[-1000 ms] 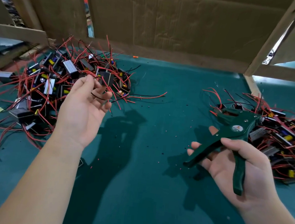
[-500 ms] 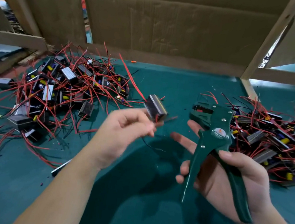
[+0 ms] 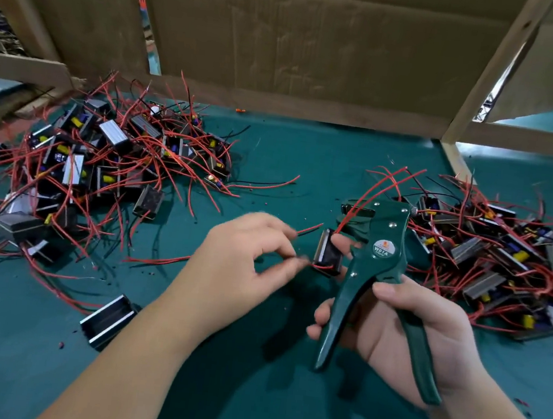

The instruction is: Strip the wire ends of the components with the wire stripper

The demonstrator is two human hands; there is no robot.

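from the head view, my right hand (image 3: 403,327) is wrapped round the two handles of the green wire stripper (image 3: 380,255). the handles stand spread, so i judge the tool has not been squeezed yet. my left hand (image 3: 249,258) has thumb and forefinger pressed together on a short red lead (image 3: 310,264), with the other fingers loosely curled. the component (image 3: 328,255), a small black block with a metal edge, hangs between the two hands, just ahead of the left fingertips and touching the right forefinger, which reaches forward past the handles to steady it. a long red wire (image 3: 354,208) rises from the component and seems to cross the stripper's head above the right hand. i cannot tell whether it truly sits between the blades. to do this step well, i would draw the pinched lead straight, feed only its tip squarely into the mouth of the tool, keep the block braced against that forefinger, then squeeze in one firm stroke, since a slanted wire could get nicked or cut short. to the left of the left hand, well apart, lies the unsorted pile (image 3: 101,162). the other pile (image 3: 504,256) sits just beyond the right hand, on the green mat (image 3: 309,151).
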